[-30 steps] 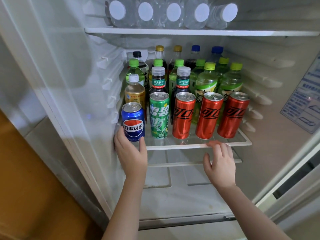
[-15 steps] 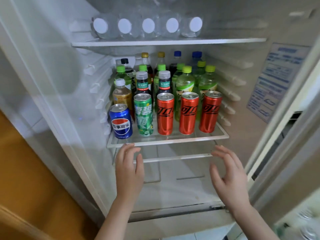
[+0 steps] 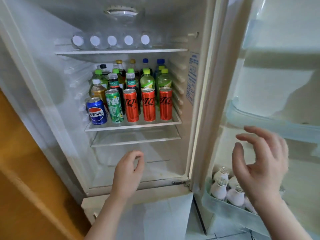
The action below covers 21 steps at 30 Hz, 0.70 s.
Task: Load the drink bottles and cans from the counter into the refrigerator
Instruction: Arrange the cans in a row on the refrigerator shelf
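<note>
The refrigerator stands open. On its middle glass shelf [image 3: 133,126] a blue Pepsi can [image 3: 96,110], a green Sprite can [image 3: 114,106] and three red cola cans [image 3: 148,104] line the front, with several green-capped and dark bottles [image 3: 147,80] behind them. Several clear water bottles [image 3: 111,40] lie on the top shelf, caps facing out. My left hand [image 3: 128,172] hovers below the shelves with loosely curled fingers, holding nothing. Off to the right, my right hand [image 3: 259,163] is raised in front of the open door with fingers spread, also holding nothing.
The open door [image 3: 277,75] fills the right side; its lower bin [image 3: 218,204] holds several small white bottles [image 3: 219,189]. A second glass shelf [image 3: 135,140] sits just under the loaded one. An orange wooden panel [image 3: 20,170] borders the fridge on the left.
Both hands have drawn back from the middle shelf. The left one has dropped lower, the right has swung over in front of the door. The view has pulled back and turned right.
</note>
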Available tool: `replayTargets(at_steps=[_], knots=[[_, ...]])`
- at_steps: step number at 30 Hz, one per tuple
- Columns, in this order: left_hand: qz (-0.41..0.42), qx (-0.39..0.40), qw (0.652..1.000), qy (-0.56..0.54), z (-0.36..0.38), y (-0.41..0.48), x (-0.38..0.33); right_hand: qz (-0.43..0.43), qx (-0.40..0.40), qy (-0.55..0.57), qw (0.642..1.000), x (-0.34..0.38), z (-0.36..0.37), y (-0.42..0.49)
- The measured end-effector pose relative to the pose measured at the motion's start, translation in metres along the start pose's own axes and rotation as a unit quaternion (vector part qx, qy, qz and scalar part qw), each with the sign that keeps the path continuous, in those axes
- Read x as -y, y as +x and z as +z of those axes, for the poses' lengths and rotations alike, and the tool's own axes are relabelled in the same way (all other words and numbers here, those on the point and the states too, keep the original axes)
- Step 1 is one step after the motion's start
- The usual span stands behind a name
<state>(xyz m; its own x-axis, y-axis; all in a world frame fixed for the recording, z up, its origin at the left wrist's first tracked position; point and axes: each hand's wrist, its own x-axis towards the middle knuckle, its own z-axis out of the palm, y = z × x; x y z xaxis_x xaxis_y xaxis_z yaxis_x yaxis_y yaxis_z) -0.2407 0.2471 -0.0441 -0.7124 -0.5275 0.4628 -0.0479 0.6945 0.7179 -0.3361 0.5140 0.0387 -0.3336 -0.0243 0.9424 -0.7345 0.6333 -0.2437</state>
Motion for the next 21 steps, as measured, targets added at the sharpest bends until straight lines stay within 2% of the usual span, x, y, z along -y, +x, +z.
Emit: replayTargets(at_steps=[3,5,10,21], knots=[[-0.023,-0.012,1.000,-0.013,-0.002,-0.037,-0.023,0.000,-0.056,-0.009,0.998,-0.021,-0.037,0.004],[-0.031,-0.010,0.999,-0.004,-0.004,-0.058,-0.037,0.022,-0.056,-0.033,0.998,-0.036,-0.056,0.008],[-0.042,-0.008,0.999,-0.011,-0.005,-0.093,-0.077,0.073,0.011,-0.081,0.994,-0.063,-0.080,0.020],[-0.007,-0.010,1.000,0.001,-0.007,-0.120,-0.123,0.081,0.129,-0.142,0.978,-0.075,-0.090,0.037]])
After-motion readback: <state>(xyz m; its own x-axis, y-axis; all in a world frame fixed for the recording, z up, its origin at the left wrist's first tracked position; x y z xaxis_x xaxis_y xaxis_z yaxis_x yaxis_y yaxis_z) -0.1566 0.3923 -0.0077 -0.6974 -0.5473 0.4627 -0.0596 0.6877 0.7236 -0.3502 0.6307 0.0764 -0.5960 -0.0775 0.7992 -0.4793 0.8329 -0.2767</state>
